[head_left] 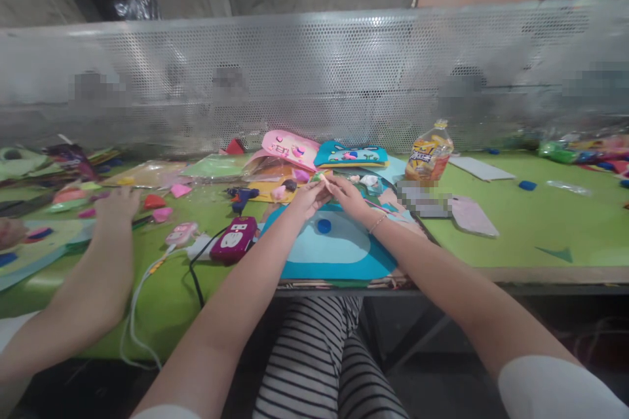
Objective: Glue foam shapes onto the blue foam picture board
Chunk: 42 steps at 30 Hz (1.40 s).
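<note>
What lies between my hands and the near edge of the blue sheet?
In the head view, a round blue piece on the pale panel.

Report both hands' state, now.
Left hand: closed, apparently holding a small greenish piece.
Right hand: partly curled by that piece; whether it grips cannot be told.

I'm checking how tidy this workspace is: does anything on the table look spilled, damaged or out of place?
No spill or damage is evident. The drink bottle stands upright, though it looks slightly odd among craft pieces. A dark green scrap near the front edge at right seems stray, lying apart from the crowded middle.
</note>
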{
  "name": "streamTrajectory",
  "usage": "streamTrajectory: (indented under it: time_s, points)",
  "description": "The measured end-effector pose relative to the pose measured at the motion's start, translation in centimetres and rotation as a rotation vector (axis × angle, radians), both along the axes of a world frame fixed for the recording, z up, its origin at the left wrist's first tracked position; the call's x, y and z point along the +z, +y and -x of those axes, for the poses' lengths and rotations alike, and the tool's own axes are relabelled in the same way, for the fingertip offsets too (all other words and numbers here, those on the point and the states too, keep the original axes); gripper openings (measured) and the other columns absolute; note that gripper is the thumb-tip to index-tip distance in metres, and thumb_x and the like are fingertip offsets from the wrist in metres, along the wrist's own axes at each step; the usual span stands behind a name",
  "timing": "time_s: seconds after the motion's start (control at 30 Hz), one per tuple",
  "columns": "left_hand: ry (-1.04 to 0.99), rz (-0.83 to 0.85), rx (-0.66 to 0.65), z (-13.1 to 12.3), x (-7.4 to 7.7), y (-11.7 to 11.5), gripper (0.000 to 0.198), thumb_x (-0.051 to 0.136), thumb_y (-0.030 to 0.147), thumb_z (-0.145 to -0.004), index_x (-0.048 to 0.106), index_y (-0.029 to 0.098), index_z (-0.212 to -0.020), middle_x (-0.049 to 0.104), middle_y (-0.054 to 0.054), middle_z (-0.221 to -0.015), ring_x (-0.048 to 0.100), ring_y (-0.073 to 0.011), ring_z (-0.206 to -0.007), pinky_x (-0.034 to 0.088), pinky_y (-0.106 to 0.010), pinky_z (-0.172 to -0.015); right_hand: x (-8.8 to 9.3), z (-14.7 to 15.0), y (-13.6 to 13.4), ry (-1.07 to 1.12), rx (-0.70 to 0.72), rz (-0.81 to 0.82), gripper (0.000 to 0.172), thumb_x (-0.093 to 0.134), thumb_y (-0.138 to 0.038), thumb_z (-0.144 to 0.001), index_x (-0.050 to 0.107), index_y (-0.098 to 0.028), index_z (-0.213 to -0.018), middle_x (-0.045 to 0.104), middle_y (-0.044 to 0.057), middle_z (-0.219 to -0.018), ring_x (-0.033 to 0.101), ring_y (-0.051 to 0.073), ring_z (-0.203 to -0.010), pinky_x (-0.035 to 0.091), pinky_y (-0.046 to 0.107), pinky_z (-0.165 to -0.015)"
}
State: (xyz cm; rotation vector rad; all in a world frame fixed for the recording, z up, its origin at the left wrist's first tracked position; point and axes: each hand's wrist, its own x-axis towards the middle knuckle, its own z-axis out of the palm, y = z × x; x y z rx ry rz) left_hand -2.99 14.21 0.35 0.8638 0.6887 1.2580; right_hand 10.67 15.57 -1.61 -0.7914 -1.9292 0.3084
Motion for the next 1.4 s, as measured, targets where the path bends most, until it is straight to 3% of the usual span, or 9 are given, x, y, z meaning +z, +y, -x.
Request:
streamTrajectory:
  time_s: [0.17, 0.37, 0.53, 0.73, 1.0, 1.17, 1.4]
  points:
    - [0.003, 0.013, -0.019, 0.0, 0.0, 0.0, 0.006, 0.062, 0.015, -0.078, 0.063, 0.011, -0.074, 0.065, -0.004, -0.066, 0.063, -0.0104, -0.062, 0.051, -0.024, -0.070, 0.3, -0.2, 0.0, 0.047, -0.007, -0.006, 0.036, 0.039, -0.029, -0.087, 0.063, -0.017, -0.111, 0.065, 0.009, -0.112, 0.057, 0.020, -0.107, 0.042, 0.037, -0.097]
    - [0.052, -0.026, -0.028, 0.1, 0.0, -0.2, 0.009, 0.067, 0.016, -0.074, 0.062, 0.011, -0.070, 0.064, -0.003, -0.065, 0.062, -0.0096, -0.063, 0.049, -0.025, -0.074, 0.8, -0.2, -0.5, 0.071, -0.050, 0.002, 0.030, 0.045, -0.029, -0.085, 0.068, -0.020, -0.101, 0.069, 0.007, -0.102, 0.060, 0.020, -0.101, 0.045, 0.037, -0.093]
    - [0.083, -0.045, -0.069, 0.0, -0.1, -0.3, 0.009, 0.065, 0.017, -0.076, 0.063, 0.012, -0.069, 0.063, -0.001, -0.061, 0.061, -0.0090, -0.063, 0.049, -0.024, -0.073, 0.8, -0.4, -0.2, 0.141, -0.109, 0.048, 0.026, 0.048, -0.029, -0.082, 0.071, -0.019, -0.089, 0.071, 0.006, -0.092, 0.064, 0.020, -0.088, 0.050, 0.035, -0.082]
    - [0.089, -0.019, -0.073, 0.0, -0.3, -0.1, 0.006, 0.067, 0.016, -0.074, 0.063, 0.012, -0.073, 0.063, -0.002, -0.063, 0.061, -0.0092, -0.060, 0.049, -0.024, -0.068, 0.7, -0.6, -0.2, 0.097, -0.191, 0.085, 0.029, 0.046, -0.033, -0.082, 0.071, -0.018, -0.088, 0.071, 0.006, -0.083, 0.064, 0.019, -0.074, 0.051, 0.034, -0.071]
    - [0.125, -0.056, -0.083, 0.0, -0.4, 0.0, 0.005, 0.067, 0.016, -0.074, 0.064, 0.012, -0.072, 0.062, -0.001, -0.063, 0.060, -0.0089, -0.063, 0.048, -0.026, -0.076, 0.9, -0.7, -0.3, 0.064, -0.195, 0.031, 0.021, 0.051, -0.024, -0.079, 0.071, -0.018, -0.083, 0.072, 0.005, -0.082, 0.064, 0.018, -0.073, 0.051, 0.031, -0.071]
    - [0.177, -0.128, -0.101, 0.1, -0.5, -0.1, 0.017, 0.071, 0.023, -0.070, 0.062, 0.012, -0.061, 0.060, -0.002, -0.060, 0.058, -0.0088, -0.063, 0.048, -0.024, -0.073, 1.0, -0.7, -0.5, 0.042, -0.215, 0.015, 0.021, 0.051, -0.024, -0.080, 0.071, -0.018, -0.083, 0.072, 0.005, -0.082, 0.064, 0.018, -0.074, 0.051, 0.031, -0.071]
    - [0.190, -0.177, -0.103, 0.1, -0.9, 0.2, 0.018, 0.073, 0.025, -0.067, 0.063, 0.012, -0.060, 0.059, -0.001, -0.060, 0.056, -0.0085, -0.062, 0.047, -0.023, -0.071, 1.1, -0.7, -0.7, 0.050, -0.191, 0.002, 0.021, 0.051, -0.024, -0.080, 0.070, -0.017, -0.079, 0.071, 0.004, -0.078, 0.064, 0.017, -0.071, 0.050, 0.028, -0.068]
